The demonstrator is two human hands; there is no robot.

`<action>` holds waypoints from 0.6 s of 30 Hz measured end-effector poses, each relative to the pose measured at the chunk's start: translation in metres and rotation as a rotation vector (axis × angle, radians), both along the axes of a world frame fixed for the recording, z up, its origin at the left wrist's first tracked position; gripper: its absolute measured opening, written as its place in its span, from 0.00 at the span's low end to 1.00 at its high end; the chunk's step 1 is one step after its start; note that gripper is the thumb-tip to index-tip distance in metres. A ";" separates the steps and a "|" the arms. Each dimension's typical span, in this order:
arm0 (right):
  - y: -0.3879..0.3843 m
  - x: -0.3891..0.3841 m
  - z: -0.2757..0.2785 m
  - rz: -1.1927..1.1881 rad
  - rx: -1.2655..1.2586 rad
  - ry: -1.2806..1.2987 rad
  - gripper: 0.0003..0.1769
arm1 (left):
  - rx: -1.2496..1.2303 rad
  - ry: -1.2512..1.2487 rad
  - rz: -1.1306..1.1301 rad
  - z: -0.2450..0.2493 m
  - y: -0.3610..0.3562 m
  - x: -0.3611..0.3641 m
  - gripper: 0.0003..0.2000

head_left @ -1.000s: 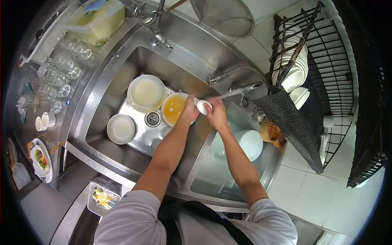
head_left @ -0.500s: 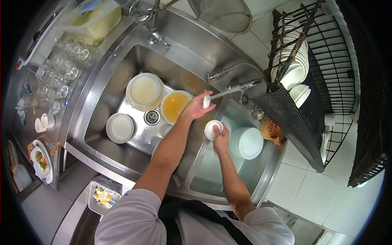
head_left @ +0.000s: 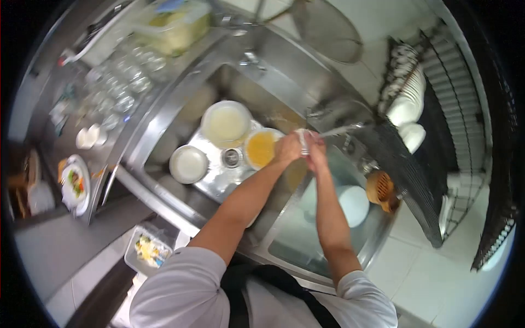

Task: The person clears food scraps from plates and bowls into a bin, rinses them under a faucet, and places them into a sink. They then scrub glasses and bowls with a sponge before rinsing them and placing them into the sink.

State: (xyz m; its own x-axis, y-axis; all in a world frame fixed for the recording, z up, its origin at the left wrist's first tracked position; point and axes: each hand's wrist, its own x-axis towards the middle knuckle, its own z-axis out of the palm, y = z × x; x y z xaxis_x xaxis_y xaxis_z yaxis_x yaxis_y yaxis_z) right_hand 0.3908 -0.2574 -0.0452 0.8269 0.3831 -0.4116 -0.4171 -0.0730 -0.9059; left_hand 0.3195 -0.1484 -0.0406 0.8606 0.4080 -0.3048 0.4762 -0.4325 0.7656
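"Where is the small white dish (head_left: 302,143) being held?"

"Near the centre of the frame, just right of the bowl of orange liquid (head_left: 260,149), between the left hand (head_left: 287,148) and the right hand (head_left: 315,150). Both are closed around it — but blur is heavy there, and it cannot be told whether one dish or several are gripped."

"And the tap?"

"The tap (head_left: 344,129) is pointed towards the hands from the right. Running water cannot be made out for certain."

"How is the dish likely to handle?"

"As something light and stiff, probably ceramic or hard plastic, so best treated as fragile. If wet, its smooth surface would be slippery."

"Where should it be held?"

"At the rim on one side and under the base on the other — with a firm pinch rather than a squeeze. It is best kept low over the sink (head_left: 174,128), clear of the hard metal edge."
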 end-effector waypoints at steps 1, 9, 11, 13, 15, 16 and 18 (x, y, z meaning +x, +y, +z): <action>0.004 0.001 0.003 0.125 -0.076 -0.016 0.11 | 0.075 0.058 -0.181 -0.006 0.008 -0.002 0.22; 0.042 -0.007 -0.048 -0.390 0.353 0.328 0.14 | 0.032 -0.106 0.065 -0.010 0.083 -0.092 0.26; 0.088 -0.036 -0.042 -0.148 0.258 0.421 0.16 | -0.091 -0.166 0.205 0.002 0.116 -0.127 0.22; 0.145 -0.057 -0.021 0.118 0.205 0.329 0.16 | -0.098 -0.282 0.346 0.008 0.144 -0.164 0.18; 0.223 -0.065 0.012 0.326 0.196 0.166 0.16 | 0.028 -0.441 0.480 0.010 0.174 -0.204 0.15; 0.263 -0.069 0.039 0.402 0.206 0.076 0.16 | 0.021 -0.480 0.540 0.020 0.188 -0.227 0.14; 0.335 -0.098 0.117 0.331 0.278 -0.095 0.14 | 0.017 -0.547 0.677 0.054 0.215 -0.286 0.12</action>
State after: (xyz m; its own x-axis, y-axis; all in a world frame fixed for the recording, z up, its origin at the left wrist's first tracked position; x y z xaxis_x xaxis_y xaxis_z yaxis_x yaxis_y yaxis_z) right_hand 0.2924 0.0773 0.0717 0.6701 0.7193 -0.1833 -0.3259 0.0632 -0.9433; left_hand 0.0338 0.0665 0.0131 0.4548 0.8859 0.0912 0.2021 -0.2023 0.9582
